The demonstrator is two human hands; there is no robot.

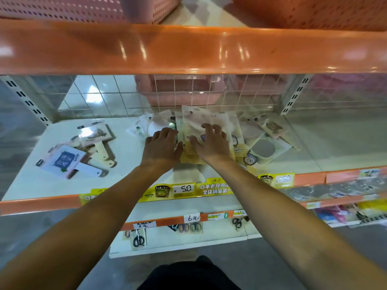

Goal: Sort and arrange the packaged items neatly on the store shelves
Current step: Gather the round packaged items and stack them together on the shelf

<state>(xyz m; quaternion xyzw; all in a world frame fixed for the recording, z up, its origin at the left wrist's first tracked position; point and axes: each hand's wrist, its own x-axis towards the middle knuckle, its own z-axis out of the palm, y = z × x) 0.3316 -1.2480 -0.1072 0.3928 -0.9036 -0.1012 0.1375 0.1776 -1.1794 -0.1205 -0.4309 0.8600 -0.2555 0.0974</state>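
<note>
A stack of flat cream and yellow packets [193, 120] lies in the middle of the white shelf [129, 172]. My right hand [211, 143] rests on top of the stack with fingers spread and slightly bent. Against the stack's left edge sits my left hand [162, 147], its fingers reaching the packets behind. More packets [149, 126] lie just left of the stack, and mirror-like framed packs [266, 147] lie to its right. A loose group of packaged cutting boards and a pink box [69, 162] sits at the shelf's left.
An orange shelf lip [188, 49] hangs overhead, with pink baskets [178, 91] behind a wire grid. Yellow price tags [184, 189] run along the shelf's front edge. Lower shelves hold scissors packs [138, 239]. Slotted uprights stand at both sides.
</note>
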